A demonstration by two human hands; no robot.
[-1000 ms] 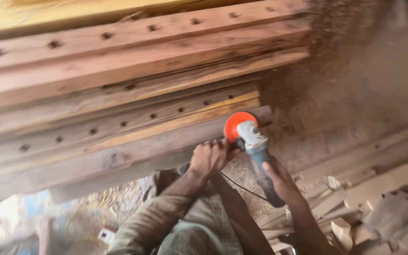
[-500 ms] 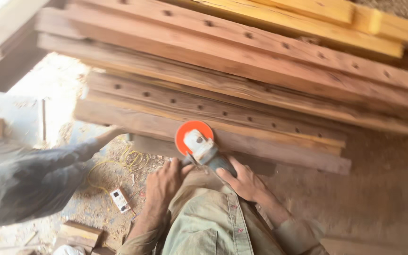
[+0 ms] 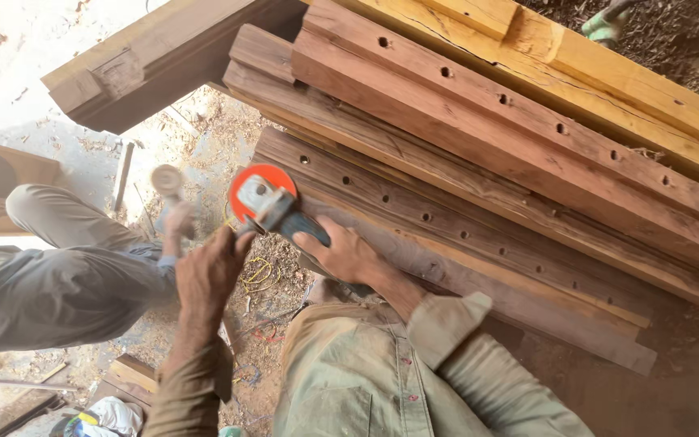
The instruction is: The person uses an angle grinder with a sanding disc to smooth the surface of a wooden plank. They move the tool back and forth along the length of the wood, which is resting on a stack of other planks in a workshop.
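The person held an angle grinder (image 3: 273,206) with both hands at the near end of a stack of drilled wooden beams (image 3: 479,162). The right hand (image 3: 341,255) had its fingers clenched around the grinder's blue-grey body, while the left hand (image 3: 208,271) gripped at its side, fingers curled, just below the orange guard (image 3: 254,180). The guard sat beside the end of the lowest beam (image 3: 446,243). To the left, another person in grey trousers (image 3: 58,275) crouched on the sawdust-strewn floor (image 3: 204,146), their hand (image 3: 178,218) holding a blurred tool (image 3: 167,180).
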